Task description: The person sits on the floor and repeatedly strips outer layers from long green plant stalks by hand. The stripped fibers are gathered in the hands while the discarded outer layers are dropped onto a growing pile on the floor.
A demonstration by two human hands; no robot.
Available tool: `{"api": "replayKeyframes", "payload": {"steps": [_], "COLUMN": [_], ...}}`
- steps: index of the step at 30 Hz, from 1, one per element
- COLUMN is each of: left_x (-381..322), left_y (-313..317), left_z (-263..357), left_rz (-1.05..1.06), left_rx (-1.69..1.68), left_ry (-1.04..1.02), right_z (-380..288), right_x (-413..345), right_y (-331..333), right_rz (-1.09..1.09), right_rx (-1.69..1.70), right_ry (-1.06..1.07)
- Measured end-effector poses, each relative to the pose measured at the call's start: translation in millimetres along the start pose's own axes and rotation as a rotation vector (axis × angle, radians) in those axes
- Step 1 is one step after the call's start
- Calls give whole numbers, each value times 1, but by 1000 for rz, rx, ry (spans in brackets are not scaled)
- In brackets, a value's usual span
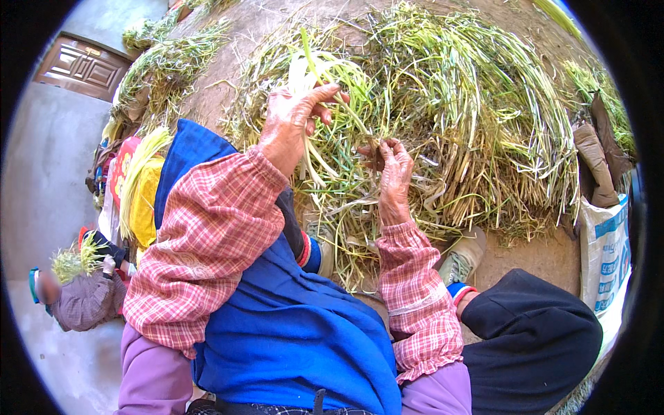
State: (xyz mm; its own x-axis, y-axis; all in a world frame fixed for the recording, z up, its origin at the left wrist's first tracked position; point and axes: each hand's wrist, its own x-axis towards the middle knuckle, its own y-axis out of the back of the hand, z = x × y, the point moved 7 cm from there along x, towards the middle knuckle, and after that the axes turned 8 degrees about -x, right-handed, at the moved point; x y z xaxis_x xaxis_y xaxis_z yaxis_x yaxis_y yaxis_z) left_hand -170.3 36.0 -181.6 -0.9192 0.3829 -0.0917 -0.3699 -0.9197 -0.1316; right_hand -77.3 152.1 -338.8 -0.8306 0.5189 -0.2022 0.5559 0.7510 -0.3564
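Observation:
My left hand (295, 116) holds a few pale green, leafy stalks (317, 165), whose white lower ends hang below the palm. One more stalk (355, 118) runs from its thumb and fingers down towards my right hand (395, 166). There my right fingertips pinch the brownish lower end of that stalk. Both hands are above a large heap of long-leaved green plants (456, 88), with brown, dry lower stems facing me. Loose leaves and peeled, straw-like scraps (350, 218) lie beneath my hands, between my shoes.
A printed white sack (602, 249) stands at the right, near brown boots or gloves (596, 166). Pale stalks (140, 176) lie over a yellow bag (148, 202) at left. Beyond, another person (88, 301) holds a bunch of greens (78, 259). More plants (166, 67) lie farther off.

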Motion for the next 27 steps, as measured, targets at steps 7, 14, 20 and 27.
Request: {"api": "replayKeyframes", "payload": {"steps": [7, 14, 20, 27], "left_x": [8, 3, 0, -2], "left_y": [23, 65, 55, 1], "left_z": [32, 89, 80, 16], "left_rz": [-29, 173, 177, -117], "left_rx": [-138, -238, -194, -112], "left_ry": [-148, -350, -273, 92], "right_z": [28, 46, 30, -91], "right_x": [3, 0, -4, -4], "right_y": [42, 97, 80, -15], "right_rz": [181, 259, 199, -131], "right_rx": [-972, -1470, -1571, -410], "right_ry": [209, 103, 670, 211]}}
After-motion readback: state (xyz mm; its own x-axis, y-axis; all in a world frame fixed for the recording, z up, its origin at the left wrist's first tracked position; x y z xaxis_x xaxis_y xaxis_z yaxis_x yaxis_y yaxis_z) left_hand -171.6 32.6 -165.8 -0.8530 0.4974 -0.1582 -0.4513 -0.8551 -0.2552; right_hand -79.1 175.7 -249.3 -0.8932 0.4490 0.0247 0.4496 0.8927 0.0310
